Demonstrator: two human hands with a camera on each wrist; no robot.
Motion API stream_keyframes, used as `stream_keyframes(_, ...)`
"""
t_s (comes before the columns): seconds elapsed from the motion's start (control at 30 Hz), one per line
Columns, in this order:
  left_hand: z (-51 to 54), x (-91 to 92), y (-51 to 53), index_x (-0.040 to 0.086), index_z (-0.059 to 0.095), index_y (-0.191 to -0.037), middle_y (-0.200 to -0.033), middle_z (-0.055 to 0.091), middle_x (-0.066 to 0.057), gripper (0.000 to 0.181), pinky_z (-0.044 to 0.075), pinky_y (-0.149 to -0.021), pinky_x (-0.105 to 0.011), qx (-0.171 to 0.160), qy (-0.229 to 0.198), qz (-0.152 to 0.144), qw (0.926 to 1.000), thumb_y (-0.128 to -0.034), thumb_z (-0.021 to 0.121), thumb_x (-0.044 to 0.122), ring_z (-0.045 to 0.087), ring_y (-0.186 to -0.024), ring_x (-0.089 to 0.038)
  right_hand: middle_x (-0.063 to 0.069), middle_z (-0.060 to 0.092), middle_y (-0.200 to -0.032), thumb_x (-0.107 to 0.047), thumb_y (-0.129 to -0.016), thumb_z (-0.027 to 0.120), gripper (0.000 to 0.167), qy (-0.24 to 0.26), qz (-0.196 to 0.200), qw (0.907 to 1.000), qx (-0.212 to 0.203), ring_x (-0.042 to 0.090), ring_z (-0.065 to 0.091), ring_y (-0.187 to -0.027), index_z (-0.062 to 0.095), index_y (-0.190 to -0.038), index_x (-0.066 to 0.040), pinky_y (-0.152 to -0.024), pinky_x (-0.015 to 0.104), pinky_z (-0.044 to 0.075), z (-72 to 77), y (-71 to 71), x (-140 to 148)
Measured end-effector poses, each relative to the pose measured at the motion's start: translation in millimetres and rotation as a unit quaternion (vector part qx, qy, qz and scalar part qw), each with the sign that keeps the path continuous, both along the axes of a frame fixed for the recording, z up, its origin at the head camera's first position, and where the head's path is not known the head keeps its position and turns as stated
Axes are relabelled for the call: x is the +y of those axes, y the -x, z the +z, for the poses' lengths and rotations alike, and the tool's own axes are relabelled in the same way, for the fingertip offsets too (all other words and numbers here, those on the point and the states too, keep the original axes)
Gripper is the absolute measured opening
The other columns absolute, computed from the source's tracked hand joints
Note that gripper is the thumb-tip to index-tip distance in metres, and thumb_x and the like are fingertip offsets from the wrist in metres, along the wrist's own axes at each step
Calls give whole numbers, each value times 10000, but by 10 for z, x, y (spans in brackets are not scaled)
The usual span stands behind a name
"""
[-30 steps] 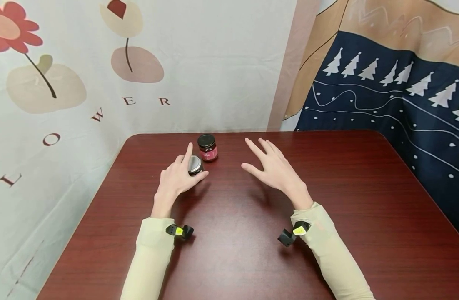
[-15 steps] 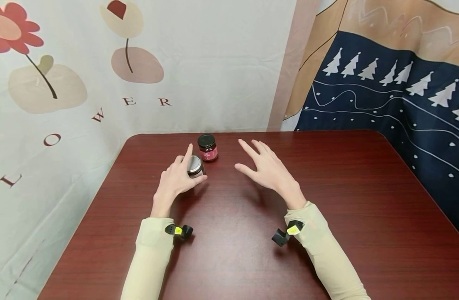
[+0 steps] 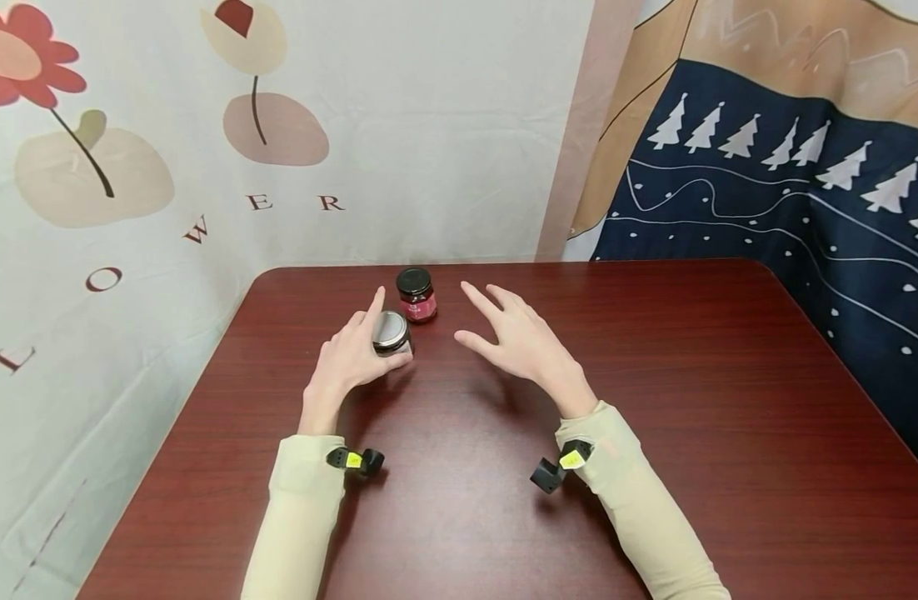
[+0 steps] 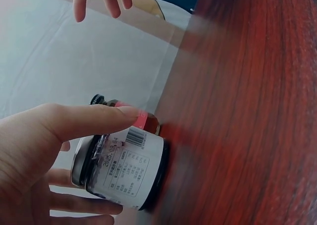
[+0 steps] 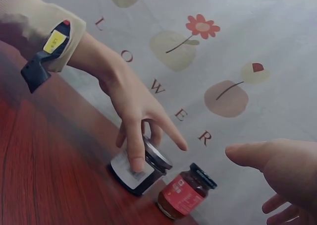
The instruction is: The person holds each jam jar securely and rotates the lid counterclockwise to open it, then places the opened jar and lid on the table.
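The silver-lidded jar (image 3: pixel 392 332) stood on the table (image 3: pixel 444 517) near the black-lidded jar (image 3: pixel 417 296). The left hand (image 3: pixel 350 353) spanned it, fingers extended, contact unclear; the spread right hand (image 3: pixel 521 342) held nothing.

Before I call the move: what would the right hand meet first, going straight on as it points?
Probably the pink-labelled jar, with the thumb of the right hand; its fingers look likelier to pass beside the jar. The hand's height is hard to judge.
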State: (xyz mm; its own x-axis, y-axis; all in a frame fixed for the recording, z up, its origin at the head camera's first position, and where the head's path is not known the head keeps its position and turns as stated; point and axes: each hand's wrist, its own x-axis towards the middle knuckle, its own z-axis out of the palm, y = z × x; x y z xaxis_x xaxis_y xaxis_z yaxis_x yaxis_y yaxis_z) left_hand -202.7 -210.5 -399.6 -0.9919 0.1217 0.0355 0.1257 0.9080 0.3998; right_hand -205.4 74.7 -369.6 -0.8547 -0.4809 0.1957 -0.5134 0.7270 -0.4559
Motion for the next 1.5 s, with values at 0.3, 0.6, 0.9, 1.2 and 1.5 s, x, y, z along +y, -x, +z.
stream_keyframes(0.3, -3, -38, -1, 266, 54, -1636, -1448, 462, -213, 1138, 394, -979, -682, -75, -153, -86, 9998, -808, 790, 527, 514, -1242, -429, 184, 354, -1570, -567, -988, 539, 735, 49, 125, 9999, -97, 351, 354, -1434, 263, -1609, -286, -1129, 535, 335, -29, 24, -78)
stream_keyframes(0.6, -10, -75, 8, 279, 35, -1635, -1521, 424, -205, 1147, 367, -1010, -689, -246, -333, -149, 9990, -809, 792, 526, 451, -1337, -405, 154, 373, -1561, -537, -999, 545, 708, 133, 313, 9992, -220, 311, 368, -1428, 297, -1601, -258, -1130, 484, 352, -46, 50, -181)
stream_keyframes(0.9, -38, -101, 20, 268, 39, -1635, -1554, 399, -191, 1156, 362, -1022, -689, -234, -478, -219, 9983, -805, 810, 500, 434, -1367, -395, 159, 399, -1537, -510, -1006, 556, 689, 288, 452, 9985, -147, 320, 408, -1395, 317, -1595, -245, -1095, 507, 391, -41, 42, -300)
stream_keyframes(1.2, -25, -117, 15, 274, 50, -1635, -1569, 387, -177, 1163, 371, -1015, -683, -227, -591, -268, 9976, -794, 821, 503, 443, -1362, -402, 137, 413, -1526, -481, -1015, 558, 663, 331, 547, 9978, -182, 306, 420, -1388, 339, -1587, -227, -1098, 474, 396, -55, 24, -429)
stream_keyframes(1.5, -20, -124, 24, 257, 91, -1636, -1566, 391, -181, 1172, 397, -1015, -646, -193, -775, -458, 9958, -771, 846, 496, 455, -1355, -403, 114, 410, -1530, -478, -1016, 558, 655, 423, 588, 9973, -147, 283, 423, -1388, 355, -1580, -216, -1101, 457, 395, -86, 21, -510)
